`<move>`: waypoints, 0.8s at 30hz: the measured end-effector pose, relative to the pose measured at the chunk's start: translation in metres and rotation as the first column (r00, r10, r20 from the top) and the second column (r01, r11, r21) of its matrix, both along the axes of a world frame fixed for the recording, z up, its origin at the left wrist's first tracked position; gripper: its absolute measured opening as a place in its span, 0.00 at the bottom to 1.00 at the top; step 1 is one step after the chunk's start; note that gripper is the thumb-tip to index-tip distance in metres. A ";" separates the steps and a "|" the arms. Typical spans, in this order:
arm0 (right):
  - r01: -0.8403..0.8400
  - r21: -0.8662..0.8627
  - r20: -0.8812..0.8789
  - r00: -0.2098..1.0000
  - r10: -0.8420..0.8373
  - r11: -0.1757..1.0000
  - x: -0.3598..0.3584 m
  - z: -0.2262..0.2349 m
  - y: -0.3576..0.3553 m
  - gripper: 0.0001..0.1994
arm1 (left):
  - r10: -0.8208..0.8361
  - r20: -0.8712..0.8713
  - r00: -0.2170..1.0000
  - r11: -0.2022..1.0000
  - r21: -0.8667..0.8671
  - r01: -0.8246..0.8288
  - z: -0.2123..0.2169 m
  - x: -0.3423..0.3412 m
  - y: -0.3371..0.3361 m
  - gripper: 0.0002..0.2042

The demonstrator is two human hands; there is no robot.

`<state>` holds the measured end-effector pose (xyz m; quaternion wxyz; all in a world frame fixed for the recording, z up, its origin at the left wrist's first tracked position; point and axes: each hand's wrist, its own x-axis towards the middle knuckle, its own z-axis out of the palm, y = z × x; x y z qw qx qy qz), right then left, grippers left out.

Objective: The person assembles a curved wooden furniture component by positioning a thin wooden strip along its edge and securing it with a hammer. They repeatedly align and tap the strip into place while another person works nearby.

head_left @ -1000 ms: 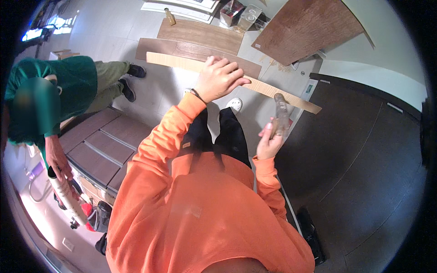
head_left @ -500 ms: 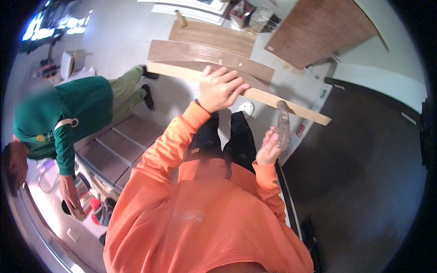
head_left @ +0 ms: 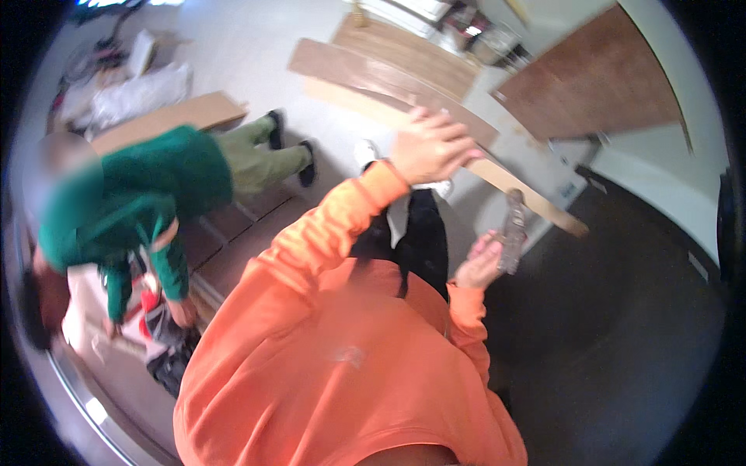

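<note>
A long, narrow strip of wood (head_left: 353, 102) with a pale edge slants across in front of me, its right end nearer. My left hand (head_left: 434, 146) is closed over it around the middle, the thumb side toward the right. In my right hand (head_left: 479, 262) is a worn grey-brown metal hand tool (head_left: 513, 233), perhaps pliers; blur hides its kind. The tool's upper end meets or overlaps the strip near its right end; whether they touch I cannot tell. A brown wooden board (head_left: 357, 70) lies just beyond the strip, partly covered by it.
To the left a co-worker in a green top (head_left: 167, 175) bends over a dark bag (head_left: 172, 361). A lighter plank (head_left: 439, 58) lies on the floor ahead. A large brown panel (head_left: 590, 85) leans at the far right, and a wide dark surface (head_left: 598, 334) spans my right side.
My view has turned, so the strip and both hands appear farther right. My grips look the same. The co-worker's two hands now reach down by the bag.
</note>
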<state>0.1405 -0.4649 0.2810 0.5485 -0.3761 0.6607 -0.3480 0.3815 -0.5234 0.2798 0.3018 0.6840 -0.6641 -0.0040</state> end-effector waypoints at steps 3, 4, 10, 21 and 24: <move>-0.298 -0.086 -0.149 0.947 0.284 0.951 -0.016 -0.002 -0.008 0.18 | 0.013 0.011 1.000 0.994 0.112 -0.015 0.003 -0.002 -0.001 0.10; -0.236 -0.131 -0.134 0.966 0.219 0.963 -0.017 -0.004 -0.006 0.17 | 0.002 0.024 1.000 0.995 0.097 -0.004 0.005 -0.003 -0.002 0.10; -0.325 -0.353 -0.184 0.944 0.275 0.877 -0.055 -0.028 0.024 0.21 | 0.015 0.060 0.998 0.973 0.231 -0.028 0.008 -0.006 -0.002 0.10; -0.179 -0.363 0.165 0.953 0.252 0.914 -0.044 -0.034 0.047 0.19 | -0.056 0.157 0.986 0.974 0.226 0.019 0.000 -0.002 0.023 0.12; -0.391 -0.305 -0.376 0.887 0.267 0.869 -0.018 -0.020 0.026 0.14 | -0.057 0.168 0.984 0.973 0.230 0.016 0.002 -0.003 0.024 0.12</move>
